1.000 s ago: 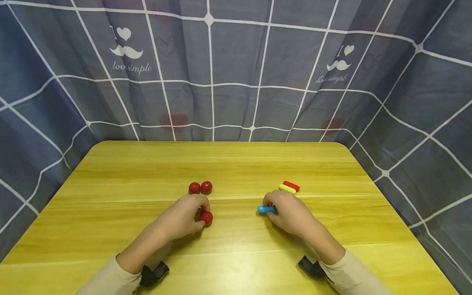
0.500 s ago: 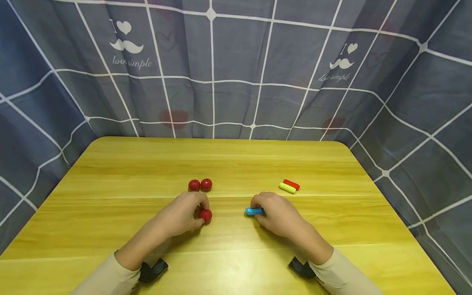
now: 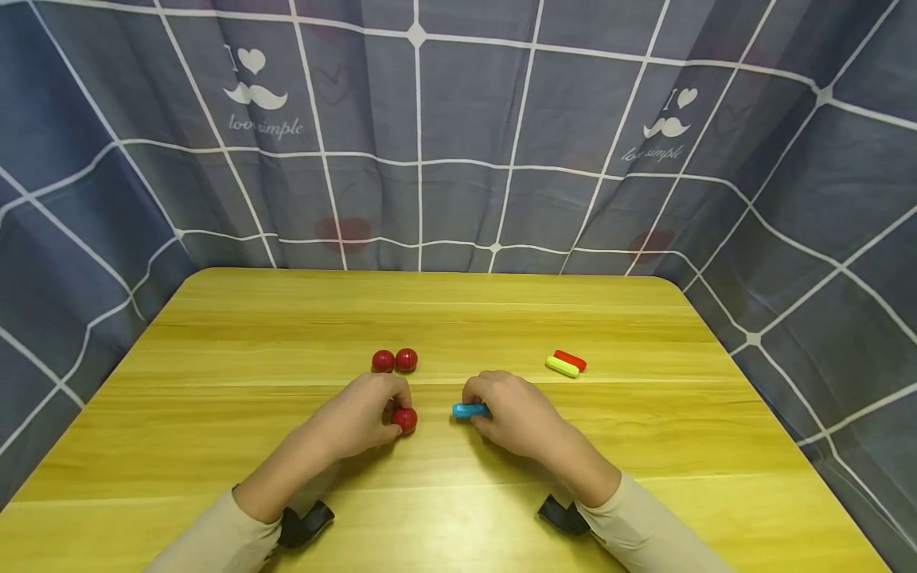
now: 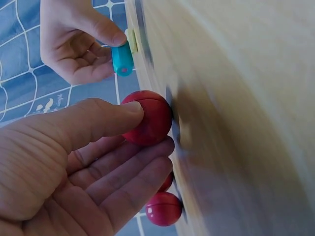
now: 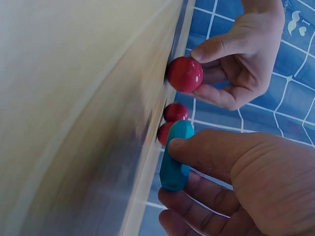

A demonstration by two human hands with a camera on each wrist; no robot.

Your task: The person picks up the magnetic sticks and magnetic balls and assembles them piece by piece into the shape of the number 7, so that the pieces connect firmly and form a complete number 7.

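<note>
My left hand [image 3: 358,422] pinches a red ball [image 3: 405,419] [image 4: 147,118] [image 5: 184,74] between thumb and fingers on the wooden table [image 3: 458,326]. My right hand [image 3: 512,412] grips a short blue bar [image 3: 467,410] [image 5: 174,155] [image 4: 122,58], whose free end points left at that ball, a small gap apart. Two more red balls [image 3: 394,360] [image 5: 172,120] lie side by side just beyond the left hand. A yellow bar [image 3: 562,367] and a red bar [image 3: 571,360] lie together at the right, behind the right hand.
A blue checked cloth [image 3: 458,143] walls the table on the back and both sides. Black wrist straps [image 3: 304,525] sit at both sleeves near the front edge.
My right hand has slid the blue bar leftward, away from the yellow and red bars and toward the held ball. The left hand has stayed put on its ball.
</note>
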